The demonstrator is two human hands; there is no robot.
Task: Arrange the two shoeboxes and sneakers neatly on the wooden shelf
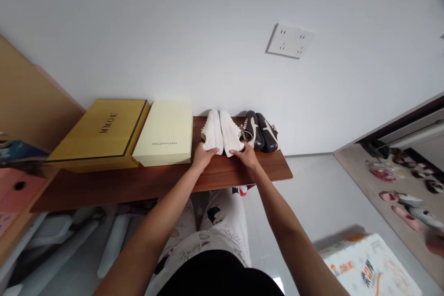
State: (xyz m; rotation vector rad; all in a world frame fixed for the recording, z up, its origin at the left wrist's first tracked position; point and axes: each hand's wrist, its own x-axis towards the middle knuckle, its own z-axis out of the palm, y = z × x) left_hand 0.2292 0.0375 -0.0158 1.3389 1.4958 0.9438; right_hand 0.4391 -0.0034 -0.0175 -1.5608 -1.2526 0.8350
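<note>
Two white sneakers point(227, 128) stand side by side on a dark wooden shelf point(222, 173), toes toward the wall. My left hand point(204, 155) is closed on the heel of the left shoe, thumb laid across its back. The heel of the other shoe is in the grip of my right hand point(245, 153). Just right of them sits a pair of dark brown sneakers point(262, 132) with cream stripes, close to my right fingers. A pale yellow shoe box point(166, 132) lies left of my left hand.
Farther left on the shelf is a gold box point(100, 132). Above the shelf, the wall carries a socket plate point(290, 40). A printed white package point(371, 268) is on the floor at lower right, with several shoes point(411, 210) beyond it. Pink boxes point(19, 189) are at far left.
</note>
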